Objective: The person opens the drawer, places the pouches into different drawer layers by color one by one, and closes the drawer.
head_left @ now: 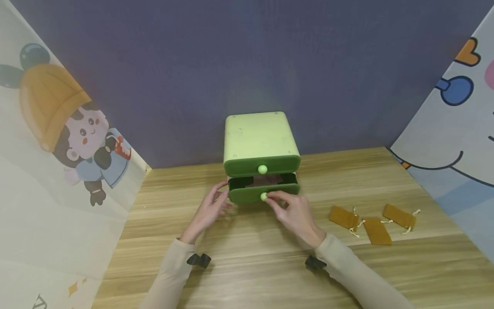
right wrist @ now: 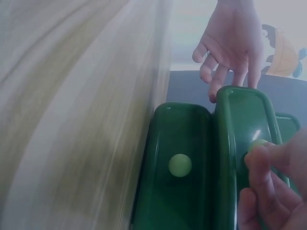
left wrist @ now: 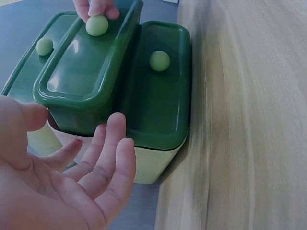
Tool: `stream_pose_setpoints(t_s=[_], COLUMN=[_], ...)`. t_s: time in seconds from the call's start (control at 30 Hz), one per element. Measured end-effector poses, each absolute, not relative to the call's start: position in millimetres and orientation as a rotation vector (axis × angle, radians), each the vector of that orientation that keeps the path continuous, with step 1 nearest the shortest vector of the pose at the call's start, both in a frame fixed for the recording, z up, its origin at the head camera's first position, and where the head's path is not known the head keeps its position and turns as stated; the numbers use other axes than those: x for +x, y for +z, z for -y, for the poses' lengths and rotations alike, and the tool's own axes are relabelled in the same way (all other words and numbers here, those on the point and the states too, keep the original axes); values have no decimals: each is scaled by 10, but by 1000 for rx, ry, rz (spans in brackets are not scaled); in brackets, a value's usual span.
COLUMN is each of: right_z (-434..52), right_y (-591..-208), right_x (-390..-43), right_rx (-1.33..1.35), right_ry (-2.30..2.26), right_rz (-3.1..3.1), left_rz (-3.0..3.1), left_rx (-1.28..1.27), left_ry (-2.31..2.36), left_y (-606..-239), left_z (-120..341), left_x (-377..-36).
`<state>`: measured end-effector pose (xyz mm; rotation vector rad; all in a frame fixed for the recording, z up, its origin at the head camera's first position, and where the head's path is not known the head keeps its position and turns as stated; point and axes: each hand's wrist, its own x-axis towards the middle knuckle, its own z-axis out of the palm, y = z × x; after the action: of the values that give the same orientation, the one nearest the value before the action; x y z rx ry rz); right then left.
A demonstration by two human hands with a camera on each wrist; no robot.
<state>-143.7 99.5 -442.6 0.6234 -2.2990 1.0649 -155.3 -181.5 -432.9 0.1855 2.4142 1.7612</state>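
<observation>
A small pale-green cabinet [head_left: 260, 137] with dark-green drawer fronts stands against the back wall. Its middle drawer [head_left: 245, 195] is pulled partway out, and something pale shows inside. My right hand [head_left: 298, 214] pinches that drawer's round light-green knob [head_left: 263, 196] between thumb and fingertips. At the drawer's left end is my left hand [head_left: 208, 210], fingers spread and loosely bent, holding nothing. In the left wrist view its thumb lies by the drawer's corner; whether it touches, I cannot tell. The top drawer [left wrist: 26, 79] and bottom drawer [left wrist: 156, 103] are closed.
Three brown drawstring pouches [head_left: 377, 231] with white cords lie on the wood-grain table [head_left: 247, 266], right of my right hand. A dark-blue panel [head_left: 173, 86] rises behind the cabinet, and white panels with cartoon prints stand at both sides.
</observation>
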Motion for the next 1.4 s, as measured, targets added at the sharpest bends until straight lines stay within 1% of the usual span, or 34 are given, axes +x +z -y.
stream_pose_setpoints(t_s=[1.4], right_z=[-917], right_y=[-4397], right_x=[-1659], right_rx=[505], right_ry=[1172], right_rz=[2363], left_rz=[-2416], left_rx=[170], left_ry=[1784], left_y=[-4330], left_z=[1776], left_x=[-1568])
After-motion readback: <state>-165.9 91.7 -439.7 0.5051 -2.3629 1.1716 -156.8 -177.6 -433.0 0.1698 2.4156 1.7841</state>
